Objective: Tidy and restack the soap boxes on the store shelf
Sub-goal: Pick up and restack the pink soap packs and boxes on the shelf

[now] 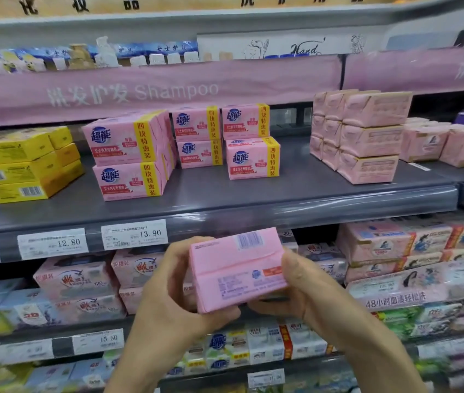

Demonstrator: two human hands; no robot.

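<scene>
Both hands hold one pink soap box (236, 268) in the air, in front of and below the front edge of the grey shelf (253, 199). The left hand (174, 282) grips the box's left end, thumb along the side and fingers curled beneath. The right hand (296, 285) grips the right end, thumb pressed on the face and fingers under the lower edge. The box is tilted, its barcode side turned up toward the camera.

Near the left end of the shelf sits a yellow stack (23, 165), three boxes high. Just right of it, closest to the front edge, is a front pink stack (130, 154) two boxes high, printed faces forward and turned a little to the left. Behind it, toward the back edge, stands a middle pink stack (196, 137), also two high. Beside that is a right pink stack (252, 143) of two, the lower box sitting forward of the upper one. Toward the right end a block of plain pink packs (366, 137) rises three high and several rows deep, with lower packs (437, 143) further right.

Two price tags, 12.80 (52, 243) and 13.90 (134, 234), hang on the front edge. A pink banner (154, 92) reading "Shampoo" runs above the shelf. The lower shelves (63, 340) carry more soap packs, too blurred to tell apart.
</scene>
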